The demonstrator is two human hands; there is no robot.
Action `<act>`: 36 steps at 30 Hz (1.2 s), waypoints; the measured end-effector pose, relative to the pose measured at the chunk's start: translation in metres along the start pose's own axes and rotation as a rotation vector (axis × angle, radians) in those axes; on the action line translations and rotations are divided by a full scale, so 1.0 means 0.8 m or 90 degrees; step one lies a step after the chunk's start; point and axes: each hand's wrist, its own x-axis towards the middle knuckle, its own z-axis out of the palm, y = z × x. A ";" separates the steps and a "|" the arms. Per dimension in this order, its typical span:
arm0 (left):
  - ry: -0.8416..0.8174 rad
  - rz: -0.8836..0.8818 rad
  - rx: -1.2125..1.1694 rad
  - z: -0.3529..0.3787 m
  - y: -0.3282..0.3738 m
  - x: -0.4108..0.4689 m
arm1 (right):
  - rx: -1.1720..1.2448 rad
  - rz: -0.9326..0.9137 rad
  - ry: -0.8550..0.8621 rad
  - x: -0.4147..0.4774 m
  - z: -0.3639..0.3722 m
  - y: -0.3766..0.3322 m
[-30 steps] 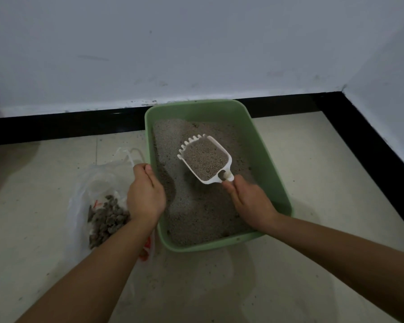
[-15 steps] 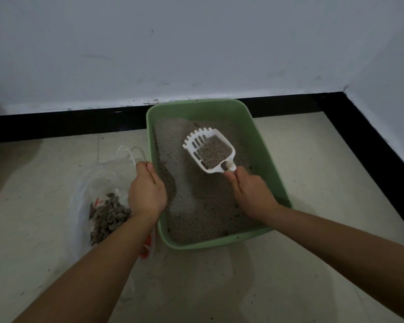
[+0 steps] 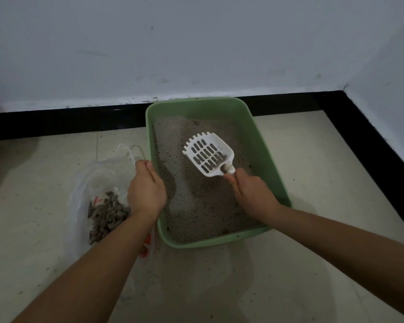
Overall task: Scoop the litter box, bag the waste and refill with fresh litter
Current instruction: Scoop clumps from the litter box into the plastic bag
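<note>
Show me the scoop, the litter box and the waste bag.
scoop (image 3: 208,157), head view, slotted white blade.
litter box (image 3: 196,109), head view, green far wall.
waste bag (image 3: 98,180), head view, clear plastic above the clumps.

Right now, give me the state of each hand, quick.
Left hand: closed, gripping the left rim of the green litter box.
Right hand: closed, holding the white scoop by its handle.
</note>
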 end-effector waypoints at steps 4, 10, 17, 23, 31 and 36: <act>0.002 -0.002 -0.003 0.001 -0.001 0.000 | 0.009 0.009 0.001 0.000 0.002 0.001; -0.003 -0.001 -0.005 0.000 -0.001 0.001 | 0.051 0.024 0.022 0.004 -0.007 -0.004; -0.016 -0.004 -0.002 -0.004 0.005 0.002 | 0.057 0.022 0.029 0.009 -0.010 -0.006; -0.101 0.029 0.100 -0.031 0.013 0.019 | 0.077 0.043 0.041 -0.010 -0.007 -0.012; 0.046 0.174 0.209 -0.150 -0.034 0.072 | 0.095 -0.101 -0.014 -0.028 -0.002 -0.109; -0.103 -0.022 0.142 -0.171 -0.069 0.086 | -0.077 -0.225 -0.145 -0.041 0.011 -0.183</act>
